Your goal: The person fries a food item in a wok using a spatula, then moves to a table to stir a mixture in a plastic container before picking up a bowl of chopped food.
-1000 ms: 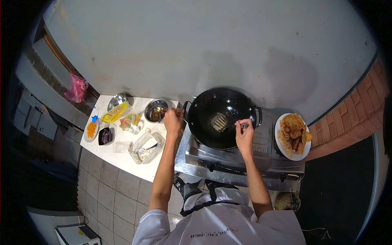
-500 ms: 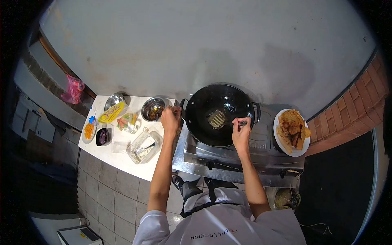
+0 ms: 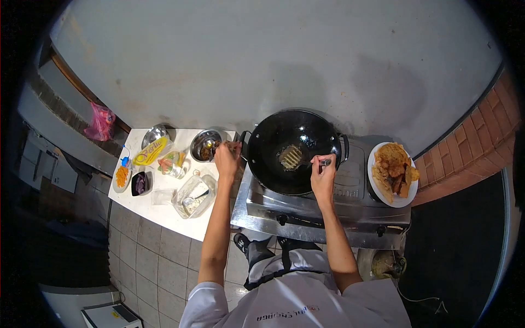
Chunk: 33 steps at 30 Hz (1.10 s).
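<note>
A black wok (image 3: 314, 136) sits on a steel gas stove (image 3: 306, 210). My right hand (image 3: 322, 175) grips the handle of a slotted spatula (image 3: 291, 157) whose head rests in the bottom of the wok. My left hand (image 3: 227, 159) is closed around a spoon (image 3: 210, 145) that reaches into a steel bowl (image 3: 197, 143) of brown food, just left of the wok's handle.
A white plate (image 3: 392, 199) of fried food stands right of the stove. The white counter (image 3: 164, 216) holds a clear container (image 3: 196, 195), a yellow packet (image 3: 149, 151), small dishes of orange and purple bits, and a second steel bowl (image 3: 155, 134). A brick edge runs at right.
The view has shifted slightly. My left hand has edged a little toward the steel bowl with the spoon; my right hand keeps the spatula in the wok.
</note>
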Motion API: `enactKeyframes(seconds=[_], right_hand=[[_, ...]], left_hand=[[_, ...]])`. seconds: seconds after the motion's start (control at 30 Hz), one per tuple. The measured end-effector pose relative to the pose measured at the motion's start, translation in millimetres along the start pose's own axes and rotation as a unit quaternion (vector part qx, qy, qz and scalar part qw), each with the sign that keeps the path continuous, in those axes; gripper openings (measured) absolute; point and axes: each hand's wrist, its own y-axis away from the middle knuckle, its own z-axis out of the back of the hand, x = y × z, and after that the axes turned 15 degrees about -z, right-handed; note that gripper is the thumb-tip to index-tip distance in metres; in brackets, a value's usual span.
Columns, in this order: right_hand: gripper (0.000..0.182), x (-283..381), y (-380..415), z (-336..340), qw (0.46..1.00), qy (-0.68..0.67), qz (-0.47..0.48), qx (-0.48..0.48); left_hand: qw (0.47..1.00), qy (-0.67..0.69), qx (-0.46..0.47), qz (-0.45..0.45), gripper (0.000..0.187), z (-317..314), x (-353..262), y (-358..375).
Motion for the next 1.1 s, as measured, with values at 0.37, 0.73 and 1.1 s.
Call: enactKeyframes(seconds=[0.37, 0.73, 1.1], right_hand=[[0.013, -9, -5, -4, 0.999, -0.021, 0.037, -0.003], [0.012, 2, 0, -4, 1.000, -0.018, -0.004, -0.005], [0.014, -11, -4, -8, 0.998, -0.027, 0.049, -0.040]], left_hand=[[1.000, 0.014, 0.016, 0.017, 0.014, 3, -3, -2], [1.000, -0.005, 0.004, 0.013, 0.015, 1, -1, -2], [1.000, 0.007, 0.016, 0.002, 0.013, 3, -3, -3]])
